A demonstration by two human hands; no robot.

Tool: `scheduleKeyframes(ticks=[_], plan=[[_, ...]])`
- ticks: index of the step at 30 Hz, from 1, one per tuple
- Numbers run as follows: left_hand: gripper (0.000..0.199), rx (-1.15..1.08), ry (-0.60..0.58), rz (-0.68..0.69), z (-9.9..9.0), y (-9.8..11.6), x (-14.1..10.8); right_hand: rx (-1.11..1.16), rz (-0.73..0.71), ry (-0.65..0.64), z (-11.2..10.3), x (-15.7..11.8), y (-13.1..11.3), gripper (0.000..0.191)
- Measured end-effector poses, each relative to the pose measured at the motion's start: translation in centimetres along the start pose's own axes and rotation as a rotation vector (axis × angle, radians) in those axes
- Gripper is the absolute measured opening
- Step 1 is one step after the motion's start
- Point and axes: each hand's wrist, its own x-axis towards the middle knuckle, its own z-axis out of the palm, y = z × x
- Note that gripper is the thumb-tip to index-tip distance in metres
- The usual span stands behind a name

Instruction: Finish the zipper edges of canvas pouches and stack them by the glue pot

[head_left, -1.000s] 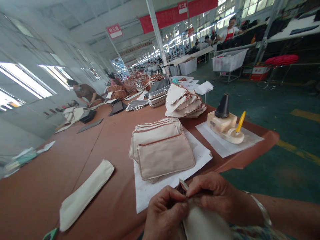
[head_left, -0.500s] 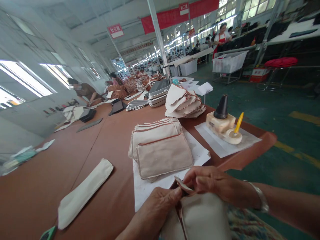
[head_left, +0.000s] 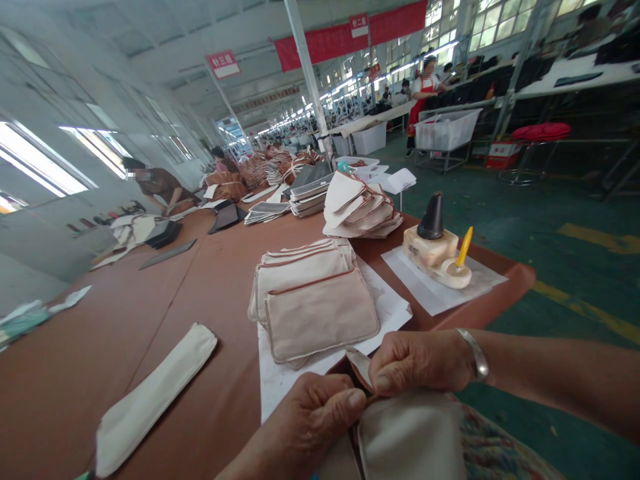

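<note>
A beige fabric piece with brown edging [head_left: 410, 437] lies at the front edge of the view, over my lap. My left hand [head_left: 320, 417] is closed on its upper edge, thumb on top. Close beside it, my right hand [head_left: 417, 363], a silver bangle at the wrist, pinches the same edge. Between the hands a narrow flap [head_left: 360, 367] of the piece stands up, pale on one face and brown along its edge. The fingertips beneath the piece are hidden. Just beyond lies a stack of beige pouch-like panels [head_left: 323, 313] on white paper [head_left: 280, 383].
On the brown table [head_left: 225, 267] a long beige strip-shaped piece [head_left: 155, 400] lies at left. A black cone-shaped container [head_left: 431, 217] stands on a pale block, near a dish with a yellow-handled tool [head_left: 465, 247]. Fanned beige panels [head_left: 357, 207] lie behind. A co-worker [head_left: 160, 187] leans over the far left.
The right hand has turned and its fingers have closed down on the edge, nearer the left thumb. The whole view has shifted slightly.
</note>
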Motion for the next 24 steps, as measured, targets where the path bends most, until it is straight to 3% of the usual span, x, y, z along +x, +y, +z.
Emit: scheduleKeyframes(ticks=[3, 7, 11, 16, 19, 21, 24], plan=[[0.048, 0.206, -0.201, 0.001, -0.8, 0.3, 0.4, -0.070, -0.005, 0.022, 0.1, -0.3, -0.2, 0.037], [0.045, 0.408, -0.278, 0.180, -1.0, 0.8, 0.6, -0.267, -0.052, 0.008, -0.1, -0.2, 0.5, 0.040], [0.036, 0.638, -0.155, 0.380, -0.1, 0.6, 0.7, -0.444, -0.225, -0.006, -0.9, -0.1, 1.0, 0.035], [0.031, 0.758, -0.092, 0.509, 0.3, 0.4, 1.3, -0.328, -0.092, -0.212, -2.0, -0.4, -1.4, 0.046], [0.032, 0.724, -0.101, 0.555, 0.1, 0.8, 1.4, -0.360, -0.156, -0.189, -1.6, 0.1, -2.9, 0.047], [0.036, 0.669, -0.142, 0.539, -0.3, 1.2, 1.2, -0.430, -0.216, -0.157, -1.2, 0.7, -3.2, 0.046], [0.044, 0.590, -0.158, 0.386, -1.0, 1.8, 0.7, -0.469, -0.280, -0.119, -0.9, 1.4, -2.3, 0.040]])
